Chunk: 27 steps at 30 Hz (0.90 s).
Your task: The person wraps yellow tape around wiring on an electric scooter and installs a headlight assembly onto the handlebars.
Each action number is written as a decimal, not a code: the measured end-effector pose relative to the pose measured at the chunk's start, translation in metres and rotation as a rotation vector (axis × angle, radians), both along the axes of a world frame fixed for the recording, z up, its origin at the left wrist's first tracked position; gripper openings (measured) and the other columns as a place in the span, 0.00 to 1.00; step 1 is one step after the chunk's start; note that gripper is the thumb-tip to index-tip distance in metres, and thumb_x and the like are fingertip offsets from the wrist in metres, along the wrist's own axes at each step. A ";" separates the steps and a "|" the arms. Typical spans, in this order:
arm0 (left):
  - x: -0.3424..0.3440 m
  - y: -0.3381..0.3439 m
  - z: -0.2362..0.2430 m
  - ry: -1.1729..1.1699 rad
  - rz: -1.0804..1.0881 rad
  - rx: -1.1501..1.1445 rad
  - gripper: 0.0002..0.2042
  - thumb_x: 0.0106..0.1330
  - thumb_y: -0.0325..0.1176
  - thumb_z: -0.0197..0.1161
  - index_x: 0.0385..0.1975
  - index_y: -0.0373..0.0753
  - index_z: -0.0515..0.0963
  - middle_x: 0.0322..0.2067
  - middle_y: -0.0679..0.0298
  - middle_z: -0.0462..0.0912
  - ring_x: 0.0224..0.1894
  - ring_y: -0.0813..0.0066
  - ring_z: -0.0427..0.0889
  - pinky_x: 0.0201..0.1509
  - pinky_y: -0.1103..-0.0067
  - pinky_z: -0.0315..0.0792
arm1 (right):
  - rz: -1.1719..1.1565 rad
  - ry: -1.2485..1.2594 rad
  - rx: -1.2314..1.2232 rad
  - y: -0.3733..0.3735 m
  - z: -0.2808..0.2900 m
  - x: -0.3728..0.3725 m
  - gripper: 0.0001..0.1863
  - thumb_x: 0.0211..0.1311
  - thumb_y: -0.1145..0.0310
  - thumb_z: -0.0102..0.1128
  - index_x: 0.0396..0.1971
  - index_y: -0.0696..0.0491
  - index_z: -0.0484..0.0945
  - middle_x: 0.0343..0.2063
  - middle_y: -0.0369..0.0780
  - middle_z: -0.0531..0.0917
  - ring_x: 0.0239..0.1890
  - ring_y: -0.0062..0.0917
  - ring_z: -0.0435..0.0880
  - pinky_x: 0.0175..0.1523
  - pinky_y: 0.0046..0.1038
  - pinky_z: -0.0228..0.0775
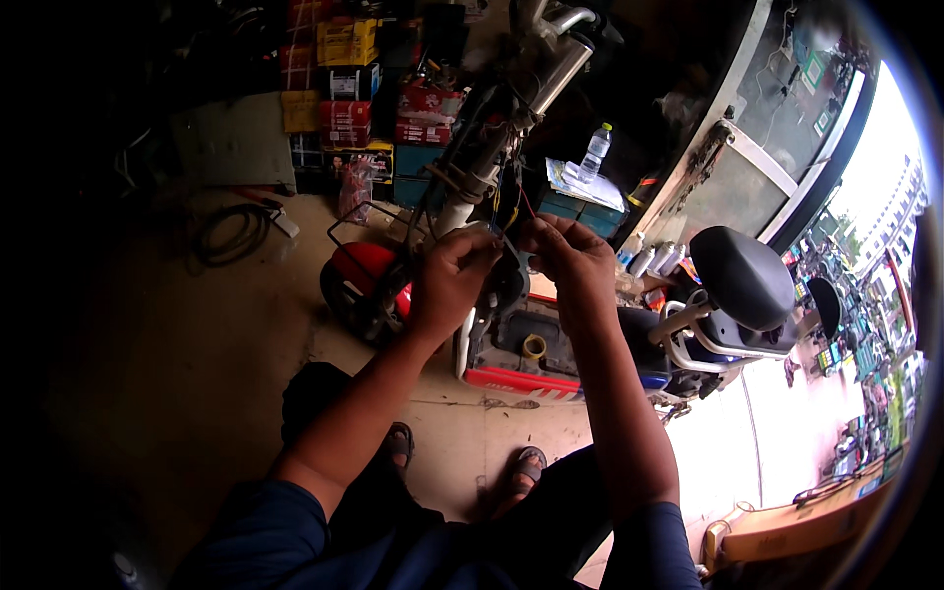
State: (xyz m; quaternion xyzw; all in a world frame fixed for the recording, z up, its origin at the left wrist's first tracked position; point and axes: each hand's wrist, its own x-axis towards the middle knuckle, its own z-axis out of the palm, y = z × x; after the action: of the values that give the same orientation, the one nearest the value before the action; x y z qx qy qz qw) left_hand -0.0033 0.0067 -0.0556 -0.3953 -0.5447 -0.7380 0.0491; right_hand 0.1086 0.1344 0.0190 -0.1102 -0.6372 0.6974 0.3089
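Both my hands are raised in front of a partly stripped red electric scooter (521, 380), close to its steering column (479, 177). My left hand (454, 270) is closed in a pinch on a thin wire; its tip is too small to make out. Beside it, my right hand (570, 251) pinches a red wire (528, 204) between thumb and fingers. The two sets of fingertips are close together. Other thin wires (514, 197), some yellow, hang down from the column behind them. On the scooter's floorboard lies a yellow roll of tape (534, 346).
The scooter's black seat (742, 278) is at the right. Behind stand stacked boxes (345, 125) and a water bottle (596, 152) on papers. Several spray cans (657, 260) stand by the glass door (762, 138). A coiled black cable (231, 234) lies on the left floor.
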 end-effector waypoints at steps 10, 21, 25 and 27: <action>-0.004 -0.020 0.019 -0.084 -0.134 0.043 0.07 0.70 0.27 0.71 0.43 0.33 0.88 0.44 0.64 0.89 0.46 0.79 0.86 0.51 0.81 0.78 | 0.033 0.037 0.017 -0.015 0.008 0.007 0.15 0.74 0.65 0.67 0.51 0.59 0.85 0.40 0.38 0.91 0.41 0.18 0.88 0.44 0.18 0.76; 0.005 -0.045 0.043 -0.057 -0.111 -0.037 0.08 0.71 0.31 0.72 0.45 0.35 0.87 0.43 0.65 0.89 0.46 0.77 0.86 0.55 0.80 0.76 | 0.172 0.094 -0.117 -0.026 0.028 0.007 0.13 0.78 0.66 0.61 0.53 0.59 0.79 0.47 0.45 0.90 0.47 0.27 0.91 0.50 0.26 0.84; 0.007 -0.044 0.049 -0.315 -0.294 0.087 0.11 0.71 0.34 0.72 0.49 0.38 0.87 0.44 0.67 0.89 0.45 0.81 0.85 0.52 0.81 0.77 | 0.132 0.079 -0.078 -0.021 0.024 0.004 0.14 0.78 0.66 0.61 0.54 0.59 0.79 0.47 0.44 0.90 0.47 0.26 0.91 0.52 0.25 0.83; 0.011 -0.048 0.057 -0.416 -0.347 0.070 0.12 0.71 0.35 0.73 0.50 0.38 0.87 0.43 0.68 0.89 0.44 0.82 0.85 0.48 0.81 0.78 | 0.130 0.052 -0.070 -0.015 0.019 0.004 0.14 0.78 0.66 0.62 0.54 0.58 0.80 0.48 0.43 0.90 0.47 0.25 0.91 0.51 0.23 0.82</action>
State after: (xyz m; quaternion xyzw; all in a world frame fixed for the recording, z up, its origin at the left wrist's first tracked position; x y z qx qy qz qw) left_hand 0.0081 -0.0409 0.0018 -0.3205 -0.4413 -0.8192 -0.1774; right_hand 0.1127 0.1191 0.0376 -0.0613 -0.6101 0.7405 0.2752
